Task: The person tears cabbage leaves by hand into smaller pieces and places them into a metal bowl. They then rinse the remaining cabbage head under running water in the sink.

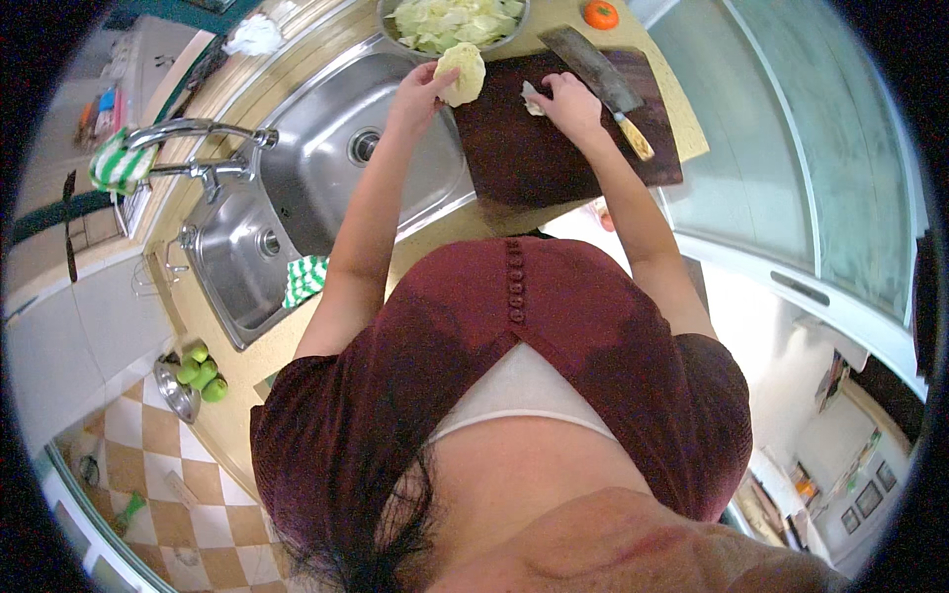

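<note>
My left hand [424, 93] grips a pale yellow-green cabbage leaf [464, 74] above the corner where the sink meets the cutting board. Over the dark cutting board [511, 163], my right hand [569, 104] has its fingers bent against a small whitish piece [531, 98], perhaps cabbage; whether it is gripped or only touched is hard to tell. Just right of that hand lies a cleaver [593, 70] with a light handle, flat on the board and partly over its far edge. A metal bowl [383, 22] full of torn cabbage leaves [456, 22] stands beyond the left hand.
On the left is a steel double sink [415, 178] with a faucet [200, 132]; a green-striped cloth [305, 280] hangs over its near edge. An orange fruit [600, 14] sits behind the cleaver. Several green fruits [202, 373] rest by a metal bowl [176, 393]. Sliding glass panels [756, 141] stand at right.
</note>
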The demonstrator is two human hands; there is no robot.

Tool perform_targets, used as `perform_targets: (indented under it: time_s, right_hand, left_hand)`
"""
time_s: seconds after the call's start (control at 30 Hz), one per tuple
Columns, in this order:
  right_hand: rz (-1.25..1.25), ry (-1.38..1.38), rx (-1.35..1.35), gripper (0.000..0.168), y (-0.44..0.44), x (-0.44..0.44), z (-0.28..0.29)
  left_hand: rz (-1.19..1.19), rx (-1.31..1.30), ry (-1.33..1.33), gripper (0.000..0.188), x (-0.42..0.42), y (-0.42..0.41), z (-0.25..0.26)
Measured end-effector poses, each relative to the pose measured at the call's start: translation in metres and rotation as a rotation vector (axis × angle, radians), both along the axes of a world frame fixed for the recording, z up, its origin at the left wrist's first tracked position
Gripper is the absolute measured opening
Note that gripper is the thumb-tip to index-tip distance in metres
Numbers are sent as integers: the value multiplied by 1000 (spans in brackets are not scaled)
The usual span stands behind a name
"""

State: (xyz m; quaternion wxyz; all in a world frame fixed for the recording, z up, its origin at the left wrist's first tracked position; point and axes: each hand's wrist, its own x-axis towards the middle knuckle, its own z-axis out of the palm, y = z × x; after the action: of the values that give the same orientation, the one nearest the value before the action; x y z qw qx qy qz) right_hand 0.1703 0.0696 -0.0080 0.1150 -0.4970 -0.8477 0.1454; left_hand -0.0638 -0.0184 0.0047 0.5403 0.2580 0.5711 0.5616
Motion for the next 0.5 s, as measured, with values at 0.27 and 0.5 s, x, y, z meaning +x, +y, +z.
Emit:
perform_targets:
  time_s: [0.27,0.5]
  right_hand:
    - [240,367,-173,31,40,-51,9]
    - [376,397,34,52,84,-131,65]
  left_hand:
    - [186,143,-296,39,-32,-10,10]
    - [245,230,-378,35,-39,16,20]
